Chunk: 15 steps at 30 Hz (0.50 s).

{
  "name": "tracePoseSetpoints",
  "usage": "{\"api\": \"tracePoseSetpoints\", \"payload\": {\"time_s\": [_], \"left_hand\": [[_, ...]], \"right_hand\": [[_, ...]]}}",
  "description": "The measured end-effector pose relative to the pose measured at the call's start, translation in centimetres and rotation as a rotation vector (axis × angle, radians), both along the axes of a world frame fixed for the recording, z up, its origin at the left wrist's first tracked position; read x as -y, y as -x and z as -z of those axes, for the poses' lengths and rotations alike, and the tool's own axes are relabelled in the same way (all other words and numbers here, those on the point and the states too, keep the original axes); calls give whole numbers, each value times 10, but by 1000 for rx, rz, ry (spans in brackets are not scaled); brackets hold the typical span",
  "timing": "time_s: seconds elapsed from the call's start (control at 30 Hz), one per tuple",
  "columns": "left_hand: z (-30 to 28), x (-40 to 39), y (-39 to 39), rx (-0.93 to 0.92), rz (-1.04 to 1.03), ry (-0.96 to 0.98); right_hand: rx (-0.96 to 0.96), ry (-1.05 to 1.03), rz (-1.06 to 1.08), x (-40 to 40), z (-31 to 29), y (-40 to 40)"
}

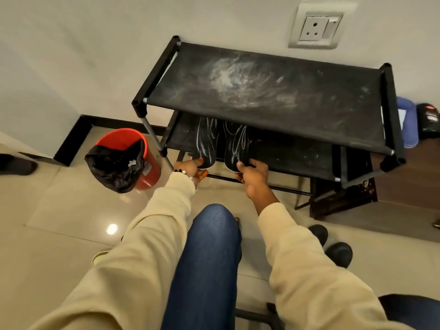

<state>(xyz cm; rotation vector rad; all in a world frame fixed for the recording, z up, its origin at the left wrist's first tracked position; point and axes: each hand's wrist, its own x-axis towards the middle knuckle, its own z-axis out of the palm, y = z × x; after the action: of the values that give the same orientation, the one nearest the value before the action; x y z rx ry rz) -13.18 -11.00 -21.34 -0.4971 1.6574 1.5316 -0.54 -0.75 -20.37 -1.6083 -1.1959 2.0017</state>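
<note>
Black with thin white lines, two shoes lie side by side on the middle shelf (290, 154) of a fabric shoe rack (392, 110), toes pointing in toward the wall (71, 55) and heels jutting over the front edge toward the person. The left hand (190, 172) pinches the heel of the left shoe (206, 142), thumb on top and fingers curled beneath. The right hand (252, 176) grips the heel of the right shoe (235, 145) much the same way, though how far its fingers wrap under is hidden. Each shoe's long axis runs straight away from its own hand, so any push or pull would likely go along that line, beneath the dusty top shelf (262, 91). A red bin (150, 170) stands on the floor (71, 222) to the left of the rack.
</note>
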Motion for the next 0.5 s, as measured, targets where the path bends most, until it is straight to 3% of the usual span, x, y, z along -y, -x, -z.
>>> {"api": "tracePoseSetpoints", "payload": {"time_s": [0.5], "left_hand": [[-84,97,-124,4,-55,-294]], "right_hand": [[-66,129,-178,63,-79,-144]]}}
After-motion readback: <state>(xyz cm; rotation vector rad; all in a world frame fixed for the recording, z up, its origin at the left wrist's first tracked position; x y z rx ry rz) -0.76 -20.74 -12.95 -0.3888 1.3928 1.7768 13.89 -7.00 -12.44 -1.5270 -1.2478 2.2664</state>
